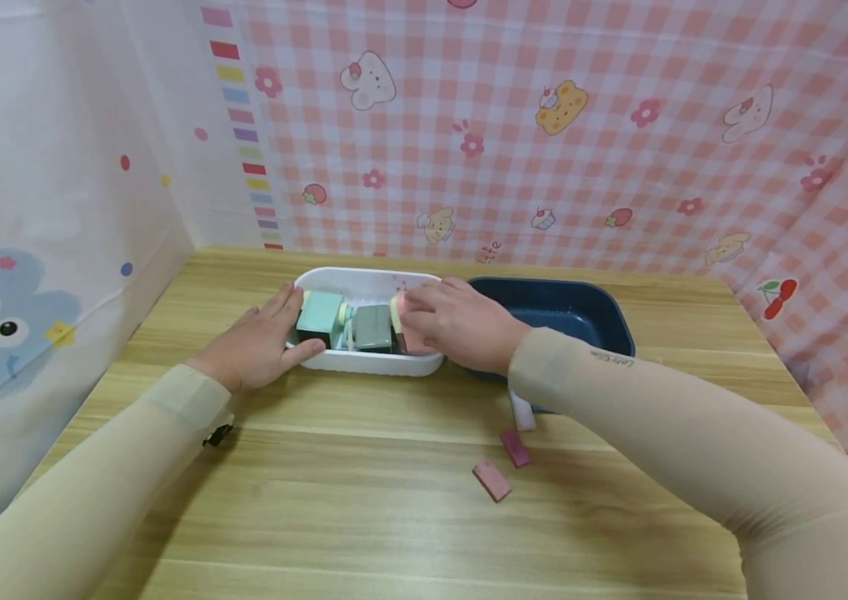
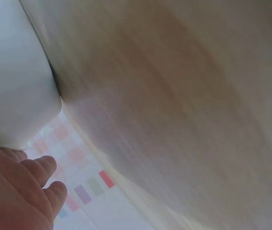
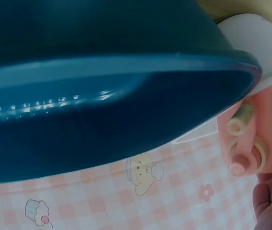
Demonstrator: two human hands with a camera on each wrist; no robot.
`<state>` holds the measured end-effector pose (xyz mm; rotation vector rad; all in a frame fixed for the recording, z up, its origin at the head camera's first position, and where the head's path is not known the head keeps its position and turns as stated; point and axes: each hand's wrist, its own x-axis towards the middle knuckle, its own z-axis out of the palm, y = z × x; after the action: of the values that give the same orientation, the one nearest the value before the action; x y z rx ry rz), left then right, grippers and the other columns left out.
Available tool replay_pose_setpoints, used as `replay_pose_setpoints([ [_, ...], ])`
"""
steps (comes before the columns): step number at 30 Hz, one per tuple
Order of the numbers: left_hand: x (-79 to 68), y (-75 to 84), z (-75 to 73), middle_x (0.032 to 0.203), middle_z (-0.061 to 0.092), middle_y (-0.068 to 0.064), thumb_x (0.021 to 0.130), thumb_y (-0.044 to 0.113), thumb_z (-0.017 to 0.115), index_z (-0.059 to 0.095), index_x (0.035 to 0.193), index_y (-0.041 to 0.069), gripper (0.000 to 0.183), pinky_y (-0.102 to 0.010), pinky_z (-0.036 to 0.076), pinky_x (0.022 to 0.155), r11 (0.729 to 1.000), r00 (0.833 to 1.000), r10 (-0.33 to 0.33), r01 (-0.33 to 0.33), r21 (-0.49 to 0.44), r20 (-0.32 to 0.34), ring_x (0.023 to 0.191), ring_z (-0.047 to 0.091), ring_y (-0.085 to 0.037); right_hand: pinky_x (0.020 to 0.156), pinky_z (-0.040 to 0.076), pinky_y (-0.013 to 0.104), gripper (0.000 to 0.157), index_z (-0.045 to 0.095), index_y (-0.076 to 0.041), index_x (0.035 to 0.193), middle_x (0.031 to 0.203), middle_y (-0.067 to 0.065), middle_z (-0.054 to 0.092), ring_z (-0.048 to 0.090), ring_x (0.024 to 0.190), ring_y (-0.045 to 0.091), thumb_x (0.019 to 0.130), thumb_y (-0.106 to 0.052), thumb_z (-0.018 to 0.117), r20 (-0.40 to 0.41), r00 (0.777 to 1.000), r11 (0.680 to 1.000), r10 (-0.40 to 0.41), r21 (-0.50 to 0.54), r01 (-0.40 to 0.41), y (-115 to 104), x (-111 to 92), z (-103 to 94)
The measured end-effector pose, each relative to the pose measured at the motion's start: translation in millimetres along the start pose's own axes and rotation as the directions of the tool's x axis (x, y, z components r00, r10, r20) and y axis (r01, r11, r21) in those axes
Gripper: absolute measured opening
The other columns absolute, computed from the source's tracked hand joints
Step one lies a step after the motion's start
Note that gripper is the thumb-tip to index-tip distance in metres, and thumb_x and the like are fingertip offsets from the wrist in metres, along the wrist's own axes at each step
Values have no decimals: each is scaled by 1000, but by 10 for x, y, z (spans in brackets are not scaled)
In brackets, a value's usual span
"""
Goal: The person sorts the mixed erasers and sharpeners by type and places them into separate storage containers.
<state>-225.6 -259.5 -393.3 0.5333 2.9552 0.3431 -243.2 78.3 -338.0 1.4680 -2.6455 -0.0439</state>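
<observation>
A white bin (image 1: 349, 362) holds a mint-green boxy toy (image 1: 321, 312) with a pale knob and a grey-green boxy piece (image 1: 374, 327). My left hand (image 1: 255, 337) rests against the bin's left end, fingers extended and thumb over the front rim. In the left wrist view, its fingers (image 2: 54, 191) lie beside the white wall. At the bin's right end my right hand (image 1: 461, 321) grips a pink boxy toy (image 1: 415, 337). The right wrist view shows cream round parts and a pink knob on this toy (image 3: 270, 115), with fingers along its side.
A dark blue bin (image 1: 596, 304) stands right of the white one, partly behind my right forearm. A white piece (image 1: 521, 410), a magenta block (image 1: 515, 448) and a pink block (image 1: 492, 479) lie on the wooden table (image 1: 304, 500). Printed cloth hangs behind and at both sides.
</observation>
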Motion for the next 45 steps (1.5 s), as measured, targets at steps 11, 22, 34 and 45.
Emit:
replay_pose_setpoints([
  [11, 8, 0, 10, 176, -2, -23, 106, 69, 39, -1, 167, -3, 103, -69, 15, 128, 1000, 1000, 4, -4, 3, -2, 164, 6, -42, 126, 39, 38, 51, 59, -11, 151, 152, 5, 61, 52, 145, 20, 101, -10, 70, 44, 997, 998, 59, -28, -58, 55, 22, 52],
  [22, 5, 6, 7, 176, -2, -24, 106, 67, 40, 0, 166, -4, 102, -69, 15, 128, 1000, 1000, 2, -2, -2, 0, 164, 7, -43, 124, 41, 41, 48, 63, -15, 148, 152, 1, 62, 53, 147, 19, 102, -5, 67, 67, 993, 995, 94, 27, -96, 8, 3, 68],
  [34, 5, 5, 8, 175, -1, -26, 107, 65, 41, 0, 166, -6, 102, -70, 17, 127, 1000, 1000, 9, -9, -4, -5, 163, 9, -44, 128, 35, 43, 51, 46, -14, 160, 164, 2, 48, 45, 153, 28, 110, -4, 44, 146, 983, 992, 108, 54, -117, -16, -18, 70],
  [45, 12, 0, -3, 175, 0, -28, 107, 65, 41, 1, 166, -7, 102, -69, 16, 127, 1000, 1000, 13, -13, 3, -1, 163, 9, -46, 125, 38, 47, 50, 44, -31, 162, 161, 4, 46, 43, 147, 24, 113, -21, 47, 314, 914, 794, 256, 471, -384, 93, -12, -47],
])
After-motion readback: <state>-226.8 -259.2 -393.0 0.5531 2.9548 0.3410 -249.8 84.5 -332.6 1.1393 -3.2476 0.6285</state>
